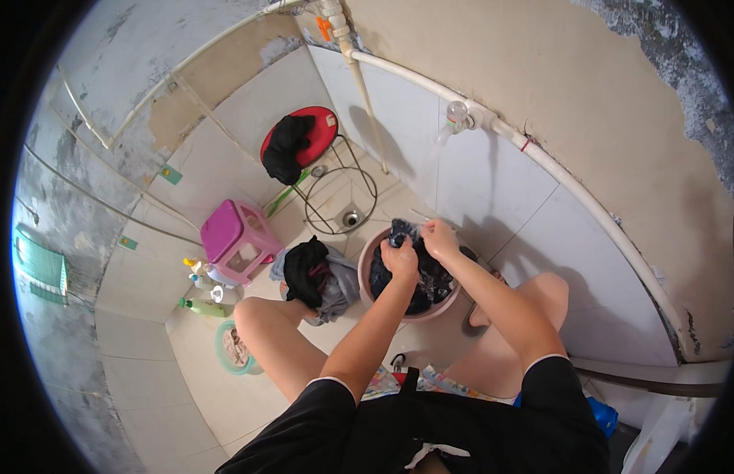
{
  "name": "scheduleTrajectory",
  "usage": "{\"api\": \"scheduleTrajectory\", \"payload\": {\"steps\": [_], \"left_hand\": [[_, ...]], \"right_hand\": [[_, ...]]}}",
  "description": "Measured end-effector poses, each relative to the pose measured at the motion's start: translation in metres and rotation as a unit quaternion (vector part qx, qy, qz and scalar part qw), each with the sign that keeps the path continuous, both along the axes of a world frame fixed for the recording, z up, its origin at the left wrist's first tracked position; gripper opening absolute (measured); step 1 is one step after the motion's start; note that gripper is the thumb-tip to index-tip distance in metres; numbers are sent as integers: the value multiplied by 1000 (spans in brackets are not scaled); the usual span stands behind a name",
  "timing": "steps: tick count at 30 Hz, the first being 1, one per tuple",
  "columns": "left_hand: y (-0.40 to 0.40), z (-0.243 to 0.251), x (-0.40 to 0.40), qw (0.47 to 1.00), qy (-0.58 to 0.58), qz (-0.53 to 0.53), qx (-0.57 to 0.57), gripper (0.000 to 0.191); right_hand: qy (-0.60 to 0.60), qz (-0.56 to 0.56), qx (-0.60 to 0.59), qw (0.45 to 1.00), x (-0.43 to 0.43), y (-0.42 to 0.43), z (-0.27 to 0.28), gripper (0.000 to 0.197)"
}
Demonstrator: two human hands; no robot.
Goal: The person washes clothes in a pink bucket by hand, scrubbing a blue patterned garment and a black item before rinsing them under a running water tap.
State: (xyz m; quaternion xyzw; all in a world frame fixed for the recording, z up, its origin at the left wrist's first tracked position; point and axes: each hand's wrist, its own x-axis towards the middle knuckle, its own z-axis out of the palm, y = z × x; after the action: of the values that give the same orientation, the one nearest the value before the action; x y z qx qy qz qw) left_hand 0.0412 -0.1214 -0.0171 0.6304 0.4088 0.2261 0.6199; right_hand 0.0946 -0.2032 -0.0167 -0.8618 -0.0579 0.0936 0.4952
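A pink plastic basin [363, 274] stands on the tiled floor between my knees, with dark wet clothes [423, 284] inside it. Over its far side my left hand [401, 258] grips a dark, patterned piece of cloth [404, 230]. Close by on the right, my right hand [440, 240] pinches the edge of the same cloth. Whitish suds show on the fabric near my fingers. Above the basin, water runs from a clear-bodied tap [457, 117] on the wall pipe.
Left of the basin lies a heap of grey and black clothes [337, 290]. Beyond are a red round stool [323, 139] bearing black cloth, a floor drain [350, 219] and a pink plastic stool [242, 237]. Several bottles [204, 306] and a green basin [223, 361] stand further left.
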Motion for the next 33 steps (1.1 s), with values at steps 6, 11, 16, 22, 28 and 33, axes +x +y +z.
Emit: {"api": "scheduleTrajectory", "payload": {"steps": [6,11,16,22,28,33], "left_hand": [[-13,0,-12,994,79,10,-69,36],[-12,-15,-11,998,48,26,-45,37],[-7,7,-17,995,59,-8,-78,30],[-4,16,-15,995,56,-15,-85,28],[15,17,-14,990,-39,-63,-122,25],[2,69,-10,915,-209,-181,-293,16]], "right_hand": [[-503,-134,55,852,23,-27,136,44],[-502,-5,61,863,69,-21,201,37],[-516,-23,42,855,77,-16,202,10],[-532,-27,26,846,76,-13,203,13],[-470,-166,141,855,34,-16,150,34],[120,-130,110,978,38,-62,0,57]]}}
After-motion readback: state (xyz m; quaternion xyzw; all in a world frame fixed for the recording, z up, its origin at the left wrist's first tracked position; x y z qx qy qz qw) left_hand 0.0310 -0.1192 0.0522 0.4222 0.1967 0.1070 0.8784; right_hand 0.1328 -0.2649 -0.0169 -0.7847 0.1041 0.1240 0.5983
